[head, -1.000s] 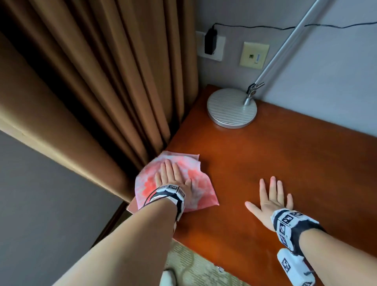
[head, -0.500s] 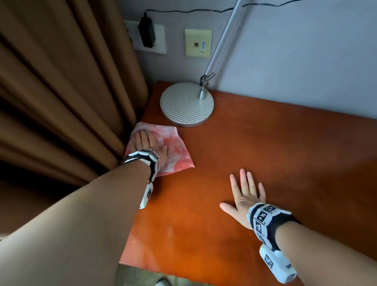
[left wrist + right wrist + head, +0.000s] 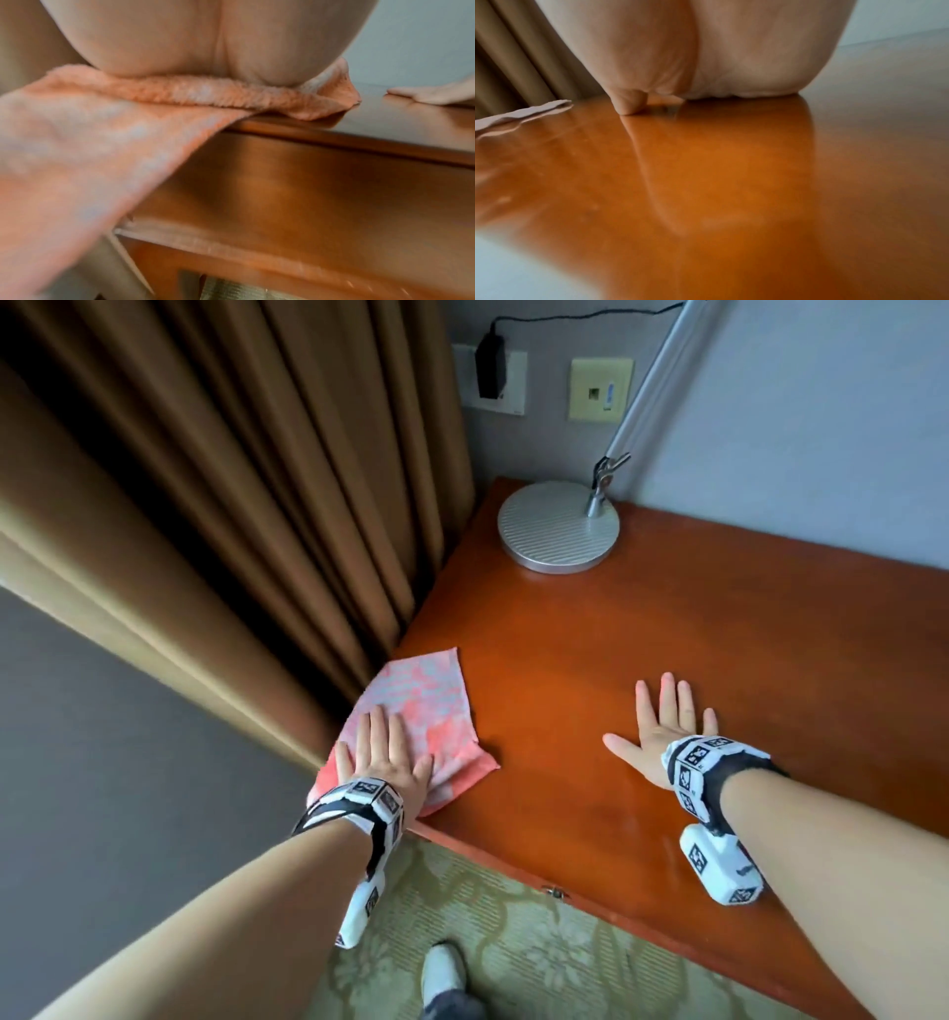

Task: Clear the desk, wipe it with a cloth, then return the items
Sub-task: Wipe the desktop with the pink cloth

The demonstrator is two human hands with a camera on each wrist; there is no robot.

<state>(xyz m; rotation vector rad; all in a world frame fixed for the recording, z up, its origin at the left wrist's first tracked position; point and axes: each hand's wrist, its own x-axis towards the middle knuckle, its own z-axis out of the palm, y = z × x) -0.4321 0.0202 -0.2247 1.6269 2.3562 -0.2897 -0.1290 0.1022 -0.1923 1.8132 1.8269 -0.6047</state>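
Note:
A pink and white cloth (image 3: 426, 711) lies on the front left corner of the reddish wooden desk (image 3: 590, 660). My left hand (image 3: 382, 752) presses flat on the cloth's near part, fingers straight. In the left wrist view the cloth (image 3: 102, 142) hangs over the desk edge (image 3: 334, 134) below my palm (image 3: 205, 40). My right hand (image 3: 662, 726) lies flat on the bare desk to the right, fingers spread. In the right wrist view its palm (image 3: 706, 50) rests on the glossy desk top (image 3: 706, 182), and the cloth's edge (image 3: 523, 113) shows at the left.
A silver lamp base (image 3: 558, 526) with a slanted arm stands at the desk's back left corner by the wall. Brown curtains (image 3: 231, 505) hang right beside the desk's left edge. A wall socket with a black plug (image 3: 490, 367) is above. Patterned carpet (image 3: 513, 942) and a shoe lie below.
My left hand has dragged the cloth from near the lamp base back toward the desk's front left corner, so it now overhangs the edge. The right hand stays flat in place.

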